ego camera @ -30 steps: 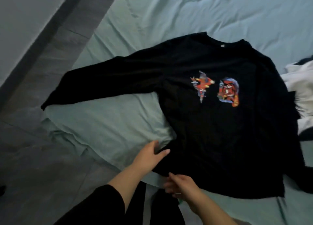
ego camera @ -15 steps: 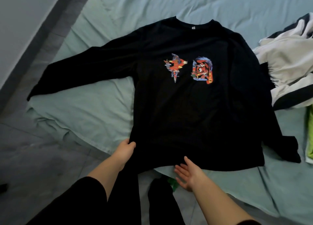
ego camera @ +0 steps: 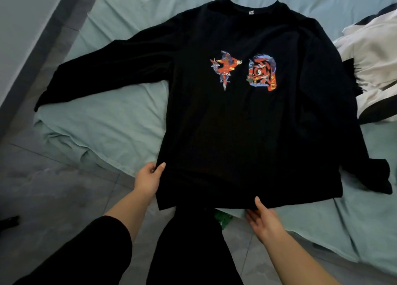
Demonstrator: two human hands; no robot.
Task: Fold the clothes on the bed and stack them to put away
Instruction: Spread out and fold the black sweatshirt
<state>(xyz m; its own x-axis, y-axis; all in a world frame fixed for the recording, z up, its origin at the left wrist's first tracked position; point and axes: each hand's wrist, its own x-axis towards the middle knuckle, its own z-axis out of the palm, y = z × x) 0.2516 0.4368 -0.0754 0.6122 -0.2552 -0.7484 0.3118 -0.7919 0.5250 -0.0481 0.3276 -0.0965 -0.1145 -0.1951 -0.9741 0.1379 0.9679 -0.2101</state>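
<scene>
A black long-sleeved shirt with two red and blue prints on the chest lies face up and spread flat on the bed. Its left sleeve stretches out toward the bed's left corner; its right sleeve runs down along the body. My left hand grips the shirt's lower left corner at the hem, thumb on top. Along the middle of the bottom hem my right hand has its fingers under the cloth and the thumb against it. The hem hangs slightly over the bed's edge.
A pale teal sheet covers the bed. A white and black garment lies crumpled at the right edge, touching the shirt's right shoulder. Grey tiled floor runs along the left and front, with my dark trouser legs against the bed.
The view has closed in on the shirt. My left hand has shifted to the hem's left corner and closed on it. My right hand went from hovering open to holding the bottom hem.
</scene>
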